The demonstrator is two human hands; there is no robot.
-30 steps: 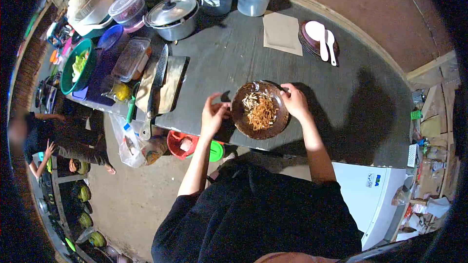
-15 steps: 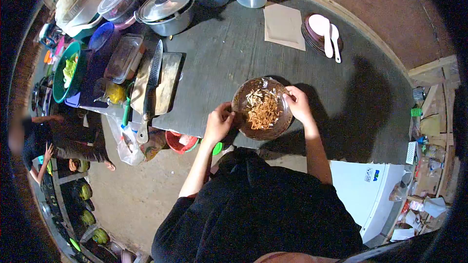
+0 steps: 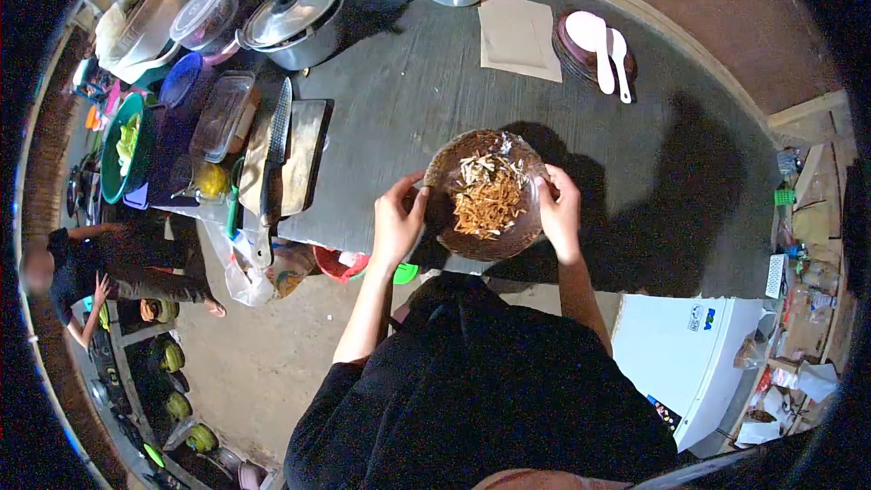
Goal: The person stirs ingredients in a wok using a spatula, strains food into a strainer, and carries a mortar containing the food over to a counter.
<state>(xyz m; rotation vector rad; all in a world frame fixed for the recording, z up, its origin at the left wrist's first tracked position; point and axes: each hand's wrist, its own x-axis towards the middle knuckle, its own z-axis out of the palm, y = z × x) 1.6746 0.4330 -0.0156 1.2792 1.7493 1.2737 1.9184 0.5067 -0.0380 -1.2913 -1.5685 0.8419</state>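
Note:
Between both hands is a round brown woven plate (image 3: 454, 238), held over the dark table. On it lies a heap of shredded food (image 3: 490, 200), orange-brown with paler strips on the far side; I cannot tell what it is. My left hand (image 3: 397, 220) grips the plate's left rim, thumb on the near side. Around the right rim, my right hand (image 3: 560, 209) is closed with the thumb over the edge. A sheet of brown paper (image 3: 520, 39) lies beyond the plate. Two white rice paddles (image 3: 602, 54) rest on stacked brown plates (image 3: 569, 45) at the far right.
A knife (image 3: 275, 147) lies on a wooden cutting board (image 3: 307, 145) to the left. Behind it stand a lidded pot (image 3: 304, 41), plastic containers (image 3: 222, 113) and a green basin (image 3: 113, 159). A white fridge (image 3: 671, 354) is below right. Another person (image 3: 77, 277) is at far left.
The plate has risen slightly and tilted, its contents shifting a little. My left hand has moved a bit left and up. The camera view has shifted slightly.

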